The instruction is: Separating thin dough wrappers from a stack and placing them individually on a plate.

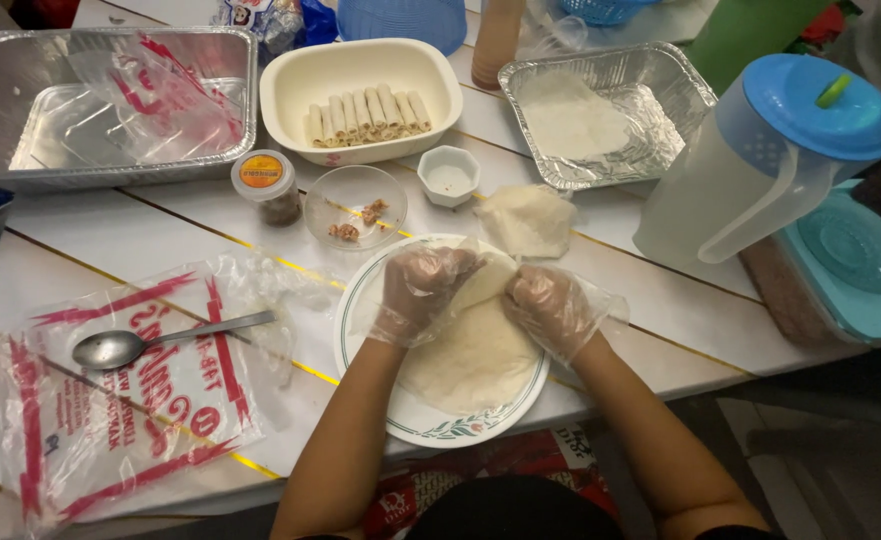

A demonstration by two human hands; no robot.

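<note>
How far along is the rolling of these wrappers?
Done: a row of finished rolls lies in the cream dish. In hand: the gloved left hand and right hand fold one wrapper on the plate. Left: more wrappers wait in the foil tray.

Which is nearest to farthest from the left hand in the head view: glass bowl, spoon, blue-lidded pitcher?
From the left hand, on the wrapper on the plate:
1. Glass bowl: just beyond the hand, slightly left.
2. Spoon: well off to the left, lying on the plastic bag.
3. Blue-lidded pitcher: far right, past the right hand.
</note>
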